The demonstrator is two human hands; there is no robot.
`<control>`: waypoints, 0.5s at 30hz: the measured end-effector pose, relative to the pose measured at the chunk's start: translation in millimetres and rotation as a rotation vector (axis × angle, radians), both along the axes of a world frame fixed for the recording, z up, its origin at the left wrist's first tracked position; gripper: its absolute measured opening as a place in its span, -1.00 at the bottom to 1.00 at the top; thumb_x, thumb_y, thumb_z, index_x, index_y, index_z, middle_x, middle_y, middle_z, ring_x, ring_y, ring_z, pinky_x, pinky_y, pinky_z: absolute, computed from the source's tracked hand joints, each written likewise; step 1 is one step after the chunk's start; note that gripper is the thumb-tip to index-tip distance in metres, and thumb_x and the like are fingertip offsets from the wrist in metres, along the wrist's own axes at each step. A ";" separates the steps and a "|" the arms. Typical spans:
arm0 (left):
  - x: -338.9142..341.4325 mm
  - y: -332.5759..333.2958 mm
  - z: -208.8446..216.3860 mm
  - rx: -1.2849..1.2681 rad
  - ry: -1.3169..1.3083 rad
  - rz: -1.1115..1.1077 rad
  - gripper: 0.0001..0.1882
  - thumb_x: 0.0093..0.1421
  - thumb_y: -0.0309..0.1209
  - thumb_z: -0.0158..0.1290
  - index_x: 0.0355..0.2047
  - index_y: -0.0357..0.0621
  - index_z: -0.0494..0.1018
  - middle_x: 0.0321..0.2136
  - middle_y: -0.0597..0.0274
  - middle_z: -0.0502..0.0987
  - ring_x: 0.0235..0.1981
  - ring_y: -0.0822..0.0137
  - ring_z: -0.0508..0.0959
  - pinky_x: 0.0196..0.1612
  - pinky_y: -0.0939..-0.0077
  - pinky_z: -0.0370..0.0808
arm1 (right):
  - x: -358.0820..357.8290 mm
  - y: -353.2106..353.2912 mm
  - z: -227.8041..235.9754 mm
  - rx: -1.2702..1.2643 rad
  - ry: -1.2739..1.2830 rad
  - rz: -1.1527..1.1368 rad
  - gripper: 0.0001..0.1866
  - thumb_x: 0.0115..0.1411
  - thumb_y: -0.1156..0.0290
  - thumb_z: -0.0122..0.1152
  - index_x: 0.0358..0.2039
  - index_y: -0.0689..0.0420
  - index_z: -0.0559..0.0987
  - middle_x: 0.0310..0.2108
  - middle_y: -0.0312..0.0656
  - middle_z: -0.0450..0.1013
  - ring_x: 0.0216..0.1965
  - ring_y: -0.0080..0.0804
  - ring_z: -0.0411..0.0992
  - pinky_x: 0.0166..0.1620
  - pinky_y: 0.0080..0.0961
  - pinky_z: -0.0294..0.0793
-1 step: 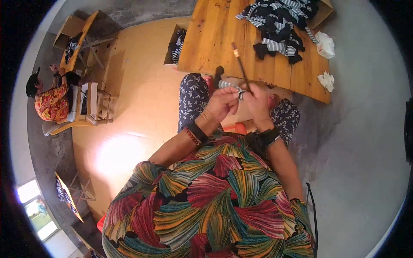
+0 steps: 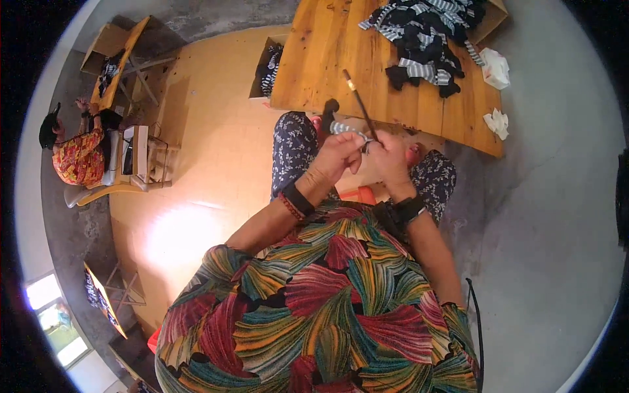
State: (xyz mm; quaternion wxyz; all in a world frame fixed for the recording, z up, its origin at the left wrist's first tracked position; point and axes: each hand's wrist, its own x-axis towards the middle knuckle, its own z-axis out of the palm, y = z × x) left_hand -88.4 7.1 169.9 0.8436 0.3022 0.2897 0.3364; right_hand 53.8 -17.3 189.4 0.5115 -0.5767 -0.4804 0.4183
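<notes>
My left hand is closed in a pinch on a small striped sock. Its black end points up and away, and the grey-and-white stripes run down to my fingertips. Against it, at the fingertips, is my right hand, closed round a thin dark stick. The stick slants up to the left, with a pale band near its top, like a paintbrush. Its lower end and the sock's pinched edge are hidden among the fingers. Both hands are held above my lap, just short of the wooden table.
A heap of black and striped socks covers the table's far right, near a white tissue pack and crumpled tissue. A cardboard box of socks stands left of the table. Another person sits far left at a small table.
The stick's top has swung left and slightly down. The sock's black end has shifted a little to the left. Both hands stay almost where they were.
</notes>
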 end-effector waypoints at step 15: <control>-0.4 2.9 6.9 0.213 0.332 0.192 -0.88 -0.13 -0.59 0.08 -0.63 -0.20 0.33 -0.67 0.31 0.40 -0.66 0.50 0.41 -0.60 0.67 0.36 | 14.6 -7.5 0.9 -0.418 0.436 0.229 -0.92 0.01 0.46 0.08 -0.52 0.19 0.49 -0.67 -0.51 0.27 -0.66 -0.77 0.15 -0.63 -0.76 0.08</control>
